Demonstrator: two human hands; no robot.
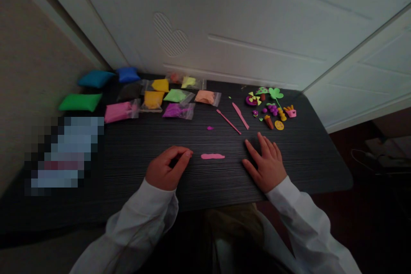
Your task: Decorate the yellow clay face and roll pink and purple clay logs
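Observation:
A flattened strip of pink clay (212, 156) lies on the dark table between my hands. Just left of it is my left hand (169, 168), thumb and forefinger pressed together; whatever is in the pinch, if anything, is too small to make out. My right hand (265, 162) rests to the right of the strip, fingers spread and holding nothing. Beyond the strip sits a small purple piece of clay (209, 128). A thin pink modelling stick (228, 121) and a pink plastic knife (240, 116) lie past my right fingertips.
Bags of coloured clay, such as a pink one (118, 111) and a purple one (176, 111), line the back left. Small clay figures, including a green flower (276, 93), stand at the back right. A white panelled wall (224, 17) borders the table (144, 132).

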